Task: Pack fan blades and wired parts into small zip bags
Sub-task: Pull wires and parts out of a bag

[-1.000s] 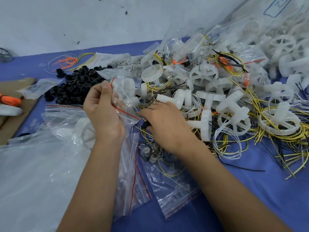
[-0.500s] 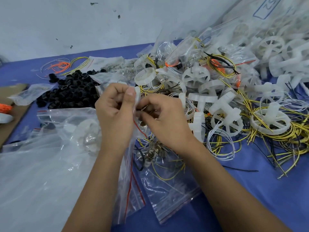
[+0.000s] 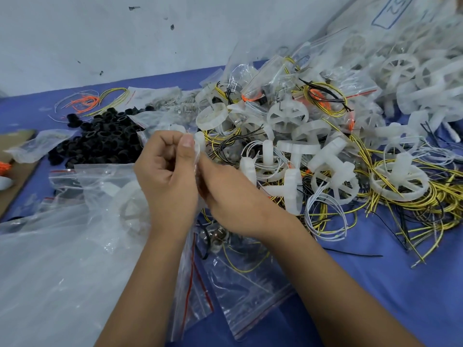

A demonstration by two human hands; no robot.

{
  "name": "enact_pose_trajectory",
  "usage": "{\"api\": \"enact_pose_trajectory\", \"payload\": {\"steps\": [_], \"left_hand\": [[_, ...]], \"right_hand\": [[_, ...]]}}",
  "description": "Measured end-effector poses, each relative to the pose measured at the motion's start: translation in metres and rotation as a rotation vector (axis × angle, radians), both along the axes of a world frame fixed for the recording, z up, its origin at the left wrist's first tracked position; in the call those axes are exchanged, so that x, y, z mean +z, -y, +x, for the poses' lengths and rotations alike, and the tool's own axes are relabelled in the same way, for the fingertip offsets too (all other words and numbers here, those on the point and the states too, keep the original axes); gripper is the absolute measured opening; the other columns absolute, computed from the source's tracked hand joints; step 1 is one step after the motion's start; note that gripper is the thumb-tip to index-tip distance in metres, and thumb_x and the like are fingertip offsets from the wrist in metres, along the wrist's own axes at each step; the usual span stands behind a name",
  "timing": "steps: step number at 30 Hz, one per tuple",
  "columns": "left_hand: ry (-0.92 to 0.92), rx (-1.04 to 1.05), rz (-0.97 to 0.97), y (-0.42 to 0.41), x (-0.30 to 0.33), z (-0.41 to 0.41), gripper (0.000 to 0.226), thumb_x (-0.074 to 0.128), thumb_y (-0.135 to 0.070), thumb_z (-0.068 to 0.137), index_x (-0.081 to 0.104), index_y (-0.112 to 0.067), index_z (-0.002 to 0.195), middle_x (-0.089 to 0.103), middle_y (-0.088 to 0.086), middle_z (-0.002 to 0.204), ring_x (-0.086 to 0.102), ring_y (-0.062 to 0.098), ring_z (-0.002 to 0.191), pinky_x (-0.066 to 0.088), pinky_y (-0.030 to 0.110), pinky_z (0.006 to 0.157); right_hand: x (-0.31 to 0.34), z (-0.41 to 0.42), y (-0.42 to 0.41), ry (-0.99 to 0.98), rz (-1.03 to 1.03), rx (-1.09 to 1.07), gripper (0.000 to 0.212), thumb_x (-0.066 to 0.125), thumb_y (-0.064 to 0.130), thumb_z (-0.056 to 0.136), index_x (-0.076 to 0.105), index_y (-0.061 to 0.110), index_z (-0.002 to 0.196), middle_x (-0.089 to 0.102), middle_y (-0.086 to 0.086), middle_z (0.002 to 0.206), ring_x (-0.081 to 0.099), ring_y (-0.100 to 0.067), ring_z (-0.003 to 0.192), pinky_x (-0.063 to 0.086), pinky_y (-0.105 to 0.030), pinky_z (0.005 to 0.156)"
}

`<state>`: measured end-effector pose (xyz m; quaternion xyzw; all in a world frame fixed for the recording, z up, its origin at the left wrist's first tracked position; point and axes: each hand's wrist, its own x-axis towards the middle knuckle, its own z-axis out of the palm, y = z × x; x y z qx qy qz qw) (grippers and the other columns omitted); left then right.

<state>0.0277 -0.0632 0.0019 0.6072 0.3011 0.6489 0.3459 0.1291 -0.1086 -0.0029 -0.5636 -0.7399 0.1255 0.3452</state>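
Head view: the left hand (image 3: 165,176) and the right hand (image 3: 233,196) both pinch the top of a small clear plastic zip bag (image 3: 198,159), held up over the blue desk (image 3: 375,284) to keep the mouth open. White plastic fan blades (image 3: 285,116) and yellow wires (image 3: 438,211) lie piled just beside. A second ago the right hand was lower, down in the pile.

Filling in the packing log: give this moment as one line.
left hand pinches zip bag | right hand at bag mouth | fan blades piled behind

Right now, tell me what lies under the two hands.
Under the left hand and right hand lie clear zip bags holding yellow wire and small metal parts; anything directly beneath the palms is hidden.
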Motion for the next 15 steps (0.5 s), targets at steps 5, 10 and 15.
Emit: {"api": "enact_pose_trajectory", "payload": {"steps": [5,10,15], "left_hand": [[0.057,-0.030,-0.054,-0.003,-0.002,0.001,0.023,0.061,-0.012,0.100,0.058,-0.019,0.078,0.048,0.003,0.057,0.041,0.022,0.052,0.035,0.036,0.050],[-0.062,0.004,-0.061,-0.006,-0.009,0.005,0.019,0.061,-0.018,0.099,0.058,-0.022,0.081,0.058,-0.011,0.061,0.053,0.011,0.056,0.044,0.032,0.056],[-0.241,0.144,0.053,0.001,-0.020,0.009,0.013,0.061,-0.028,0.095,0.058,-0.021,0.085,0.059,-0.008,0.066,0.057,0.012,0.061,0.047,0.035,0.060]], "right_hand": [[0.008,0.005,0.004,-0.143,0.069,-0.088,0.024,0.048,-0.007,0.090,0.061,0.008,0.103,0.052,0.008,0.066,0.048,-0.008,0.055,0.036,-0.017,0.055],[0.010,0.010,0.004,-0.058,0.000,-0.116,0.028,0.048,-0.005,0.089,0.060,0.005,0.112,0.071,-0.017,0.087,0.062,-0.041,0.079,0.050,-0.046,0.071],[0.005,0.006,0.003,-0.080,-0.170,-0.047,0.044,0.049,-0.009,0.078,0.060,0.006,0.118,0.074,-0.013,0.098,0.067,-0.030,0.087,0.055,-0.037,0.076]]}}
